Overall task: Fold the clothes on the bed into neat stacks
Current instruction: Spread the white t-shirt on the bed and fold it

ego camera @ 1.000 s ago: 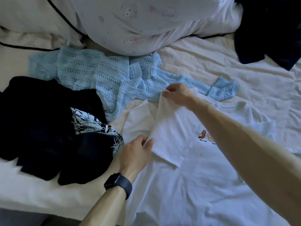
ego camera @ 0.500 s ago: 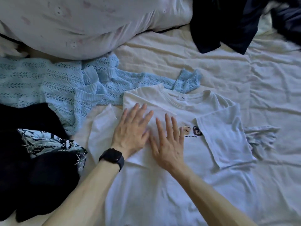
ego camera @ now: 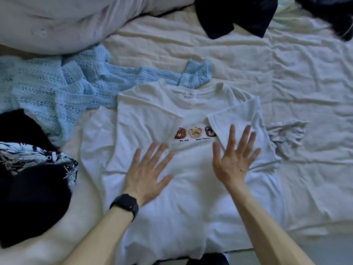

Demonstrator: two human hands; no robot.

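Looked down on a bed under a creased cream sheet (ego camera: 286, 73). At the near edge, found the hem of a white T-shirt (ego camera: 172, 217), laid face up with the collar toward the far side. Found the left hand (ego camera: 147, 175), a black watch (ego camera: 125, 205) on its wrist, flat and fully open on the shirt's middle, fingers spread, gripping nothing. Found the right hand (ego camera: 235, 161) just as open, fingers fanned over the lower edge of the right sleeve (ego camera: 238, 119), holding nothing; could not tell whether pressing the cloth or hovering just above. Beyond the fingertips, saw that sleeve and the left sleeve (ego camera: 149, 119) folded inward over the chest, flanking three bear patches (ego camera: 194, 131). Along the left edge, noted a heap of dark clothes (ego camera: 32, 197) with a patterned black-and-white piece (ego camera: 38, 157) on top. Just beside the shirt's right side, spotted a small crumpled pale cloth (ego camera: 286, 138). Farther back, saw a light blue knit top (ego camera: 57, 88) touching the shirt's collar, then a pale pillow (ego camera: 66, 20) at the far left corner and a dark garment (ego camera: 235, 14) at the far edge.
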